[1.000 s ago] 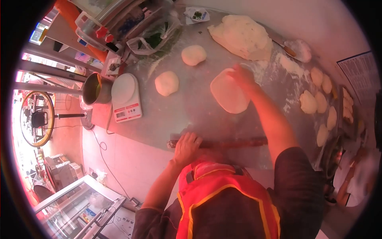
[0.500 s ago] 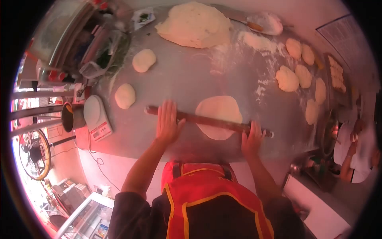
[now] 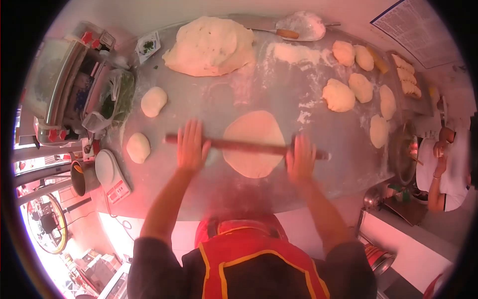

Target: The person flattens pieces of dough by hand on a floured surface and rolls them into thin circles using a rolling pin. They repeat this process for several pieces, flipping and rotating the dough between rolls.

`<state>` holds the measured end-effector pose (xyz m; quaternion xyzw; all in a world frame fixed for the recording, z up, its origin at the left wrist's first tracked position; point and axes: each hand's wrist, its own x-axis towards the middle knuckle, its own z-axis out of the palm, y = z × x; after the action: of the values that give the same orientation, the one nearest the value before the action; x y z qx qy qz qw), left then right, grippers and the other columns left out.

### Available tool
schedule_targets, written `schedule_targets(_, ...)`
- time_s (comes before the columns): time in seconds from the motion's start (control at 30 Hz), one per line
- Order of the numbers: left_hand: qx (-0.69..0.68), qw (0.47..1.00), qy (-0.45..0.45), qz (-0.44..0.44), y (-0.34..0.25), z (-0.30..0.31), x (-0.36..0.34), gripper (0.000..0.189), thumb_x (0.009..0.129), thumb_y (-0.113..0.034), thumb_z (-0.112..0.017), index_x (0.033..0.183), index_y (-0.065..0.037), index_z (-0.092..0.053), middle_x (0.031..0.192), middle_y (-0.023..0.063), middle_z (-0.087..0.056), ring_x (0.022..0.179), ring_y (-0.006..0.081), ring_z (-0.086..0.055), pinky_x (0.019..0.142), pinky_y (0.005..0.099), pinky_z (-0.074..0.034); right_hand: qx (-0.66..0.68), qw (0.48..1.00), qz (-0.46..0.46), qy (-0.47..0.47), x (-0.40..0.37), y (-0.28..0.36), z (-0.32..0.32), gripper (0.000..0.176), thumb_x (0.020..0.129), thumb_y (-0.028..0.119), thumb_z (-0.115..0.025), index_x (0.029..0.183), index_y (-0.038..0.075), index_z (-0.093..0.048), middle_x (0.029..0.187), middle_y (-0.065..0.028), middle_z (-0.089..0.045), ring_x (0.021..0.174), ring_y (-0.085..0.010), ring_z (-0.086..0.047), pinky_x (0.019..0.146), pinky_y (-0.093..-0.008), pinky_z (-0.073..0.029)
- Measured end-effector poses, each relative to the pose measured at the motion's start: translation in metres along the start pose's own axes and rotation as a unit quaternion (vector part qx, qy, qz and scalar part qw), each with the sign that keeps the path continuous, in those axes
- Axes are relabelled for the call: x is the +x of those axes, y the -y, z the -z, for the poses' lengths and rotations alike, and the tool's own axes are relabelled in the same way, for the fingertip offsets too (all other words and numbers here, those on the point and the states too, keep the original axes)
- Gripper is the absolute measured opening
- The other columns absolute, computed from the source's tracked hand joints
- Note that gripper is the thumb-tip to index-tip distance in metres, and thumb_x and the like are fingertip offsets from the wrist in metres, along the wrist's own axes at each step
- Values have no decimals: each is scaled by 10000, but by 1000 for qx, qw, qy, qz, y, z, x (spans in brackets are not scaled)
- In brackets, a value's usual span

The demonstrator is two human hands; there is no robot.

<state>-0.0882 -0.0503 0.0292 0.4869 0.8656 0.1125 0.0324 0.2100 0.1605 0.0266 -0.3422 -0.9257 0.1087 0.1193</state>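
Note:
A dark rolling pin lies crosswise over a flat round of dough on the floured worktop. My left hand lies flat across the pin left of the dough, its fingers stretched out and thumb apart. Near the pin's right end, my right hand rests on it the same way, just beyond the dough's right edge. The dough round shows above and below the pin. To the left of my left hand sit a dough ball and another dough ball.
A large dough mass lies at the back, beside loose flour and a flour scoop. Several dough pieces sit right. A kitchen scale and metal pot stand left. Another person is at far right.
The view has swung, shifting the worktop's things leftward and most of them down. The pin lies more level in view. Both hands remain flat on it, and the dough round looks somewhat longer front to back.

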Motion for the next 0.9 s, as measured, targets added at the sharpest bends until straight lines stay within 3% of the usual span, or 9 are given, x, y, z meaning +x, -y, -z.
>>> schedule_targets(0.13,-39,997,-50,-40,7,-18,-49,577,902,-304,-603,1359,24,-473,1430,194,-472,1394,365,-358,1166,539,-202,10,999,33,30,-40,3,18,550,952,244,-555,1433,30,-397,1485,-199,-400,1400,-347,-346,1136,-616,-189)
schedule_targets(0.17,14,999,-23,-42,5,-11,-19,562,923,-326,-572,1351,24,-478,1418,197,-483,1381,360,-377,1166,527,-211,-37,993,-66,91,-7,-2,14,521,960,260,-541,1413,30,-424,1467,-205,-421,1388,-355,-357,1138,-601,-206)
schedule_targets(0.23,31,995,-85,-37,7,-11,39,560,945,-346,-538,1363,20,-467,1436,195,-463,1381,347,-381,1168,511,-215,-12,998,-60,27,49,-4,11,520,963,276,-534,1411,32,-429,1470,-204,-418,1384,-356,-360,1140,-587,-215)
schedule_targets(0.3,47,997,-59,-14,-9,4,23,580,947,-361,-530,1378,19,-453,1460,197,-435,1397,341,-356,1168,506,-218,-25,999,-48,-1,47,-6,8,537,962,291,-531,1418,31,-421,1477,-204,-409,1384,-358,-359,1143,-572,-220)
schedule_targets(0.43,-34,998,-47,-8,-12,-4,-83,710,877,-356,-623,1435,16,-389,1515,209,-359,1455,355,-238,1167,538,-194,-43,997,-28,60,-72,11,14,619,949,311,-522,1452,-10,-361,1499,-215,-373,1392,-385,-340,1142,-565,-223)
schedule_targets(0.5,-71,996,32,37,-22,10,-141,765,834,-323,-677,1450,12,-371,1522,210,-351,1445,372,-262,1163,561,-185,-10,997,4,70,-130,24,26,652,947,311,-515,1459,-47,-331,1498,-232,-366,1393,-407,-329,1144,-572,-213)
schedule_targets(0.6,-68,997,-14,27,-20,-2,-123,787,810,-310,-706,1447,14,-375,1521,207,-352,1444,375,-267,1160,569,-185,-18,999,40,16,-109,21,22,652,953,307,-506,1455,-66,-325,1499,-243,-358,1392,-423,-323,1145,-580,-200)
schedule_targets(0.77,122,988,-90,16,-4,-16,55,670,929,-394,-542,1470,-36,-374,1525,169,-371,1437,326,-304,1177,541,-171,-66,996,-49,-23,58,-9,1,644,952,342,-548,1478,37,-338,1511,-198,-366,1386,-346,-355,1142,-557,-231)
schedule_targets(0.9,49,998,-24,-6,-7,-2,-5,655,911,-414,-575,1431,-45,-425,1484,162,-423,1410,335,-342,1173,534,-180,-25,999,9,18,-1,-3,5,629,917,277,-592,1447,27,-364,1467,-205,-404,1364,-359,-373,1136,-550,-246)
